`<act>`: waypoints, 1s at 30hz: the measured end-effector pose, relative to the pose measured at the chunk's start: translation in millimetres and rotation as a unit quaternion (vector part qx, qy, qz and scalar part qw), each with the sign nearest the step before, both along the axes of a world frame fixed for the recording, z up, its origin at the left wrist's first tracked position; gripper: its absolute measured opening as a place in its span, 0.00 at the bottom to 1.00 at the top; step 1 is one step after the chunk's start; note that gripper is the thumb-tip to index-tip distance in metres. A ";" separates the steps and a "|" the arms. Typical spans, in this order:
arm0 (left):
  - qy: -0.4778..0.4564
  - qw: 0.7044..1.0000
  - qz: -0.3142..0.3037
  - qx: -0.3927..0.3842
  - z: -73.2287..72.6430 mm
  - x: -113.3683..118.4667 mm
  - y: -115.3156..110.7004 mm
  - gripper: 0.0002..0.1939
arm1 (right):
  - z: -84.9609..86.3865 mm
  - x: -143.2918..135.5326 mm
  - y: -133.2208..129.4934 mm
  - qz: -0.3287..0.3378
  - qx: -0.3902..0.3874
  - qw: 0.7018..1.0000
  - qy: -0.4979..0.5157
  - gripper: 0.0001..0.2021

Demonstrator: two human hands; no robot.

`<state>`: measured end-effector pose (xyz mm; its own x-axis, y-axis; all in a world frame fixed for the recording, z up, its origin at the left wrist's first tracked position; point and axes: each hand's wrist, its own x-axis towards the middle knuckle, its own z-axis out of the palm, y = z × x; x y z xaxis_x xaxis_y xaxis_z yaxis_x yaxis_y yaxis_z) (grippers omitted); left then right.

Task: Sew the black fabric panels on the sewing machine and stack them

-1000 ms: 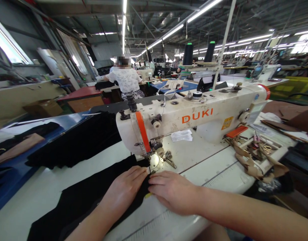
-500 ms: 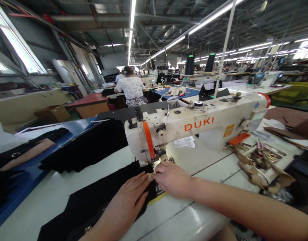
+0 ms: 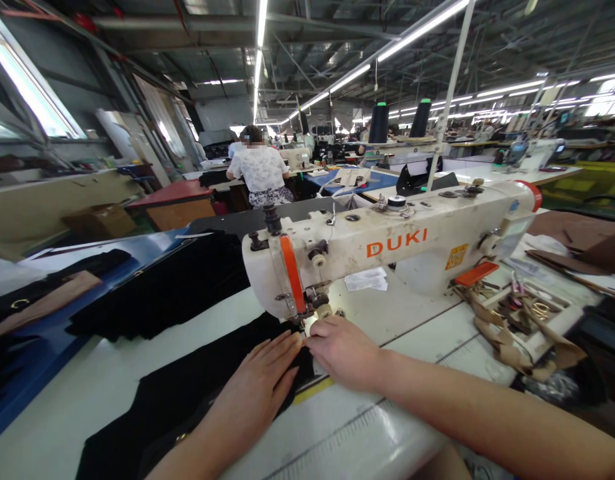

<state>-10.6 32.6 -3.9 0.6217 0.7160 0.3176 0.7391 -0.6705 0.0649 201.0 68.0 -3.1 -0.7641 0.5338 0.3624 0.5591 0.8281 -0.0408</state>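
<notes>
A piece of black fabric [image 3: 187, 377] lies on the white sewing machine bed, its far end under the needle area of the white sewing machine [image 3: 347, 247]. My left hand [image 3: 260, 380] rests flat on this fabric, fingers stretched toward the presser foot. My right hand [image 3: 345, 353] is curled at the fabric's right edge, close beside the needle; its fingertips are partly hidden, and they meet the left fingertips. A small brass fitting [image 3: 181, 438] shows on the fabric beside my left wrist.
More black pieces [image 3: 172, 287] lie to the left, near a brown strip [image 3: 47, 300]. On the right, a white tray [image 3: 562, 327] holds scissors and brown strips. Two dark thread cones [image 3: 379, 125] stand behind the machine. A person [image 3: 260, 170] sits further ahead.
The view has shifted slightly. The black fabric with its brass fitting has slid a little forward and right, toward the needle. Both hands stay beside the presser foot.
</notes>
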 end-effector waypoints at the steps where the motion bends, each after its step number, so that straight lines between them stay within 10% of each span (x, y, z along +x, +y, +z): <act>1: -0.003 1.000 -0.001 0.001 0.2 0.0 1.8 0.20 | -0.2 0.0 0.5 -0.002 0.000 1.000 -0.001 0.08; 30: -0.006 1.000 0.016 -0.002 -2.7 -4.0 20.0 0.20 | 0.2 -0.2 2.4 -0.022 -0.004 1.000 -0.014 0.07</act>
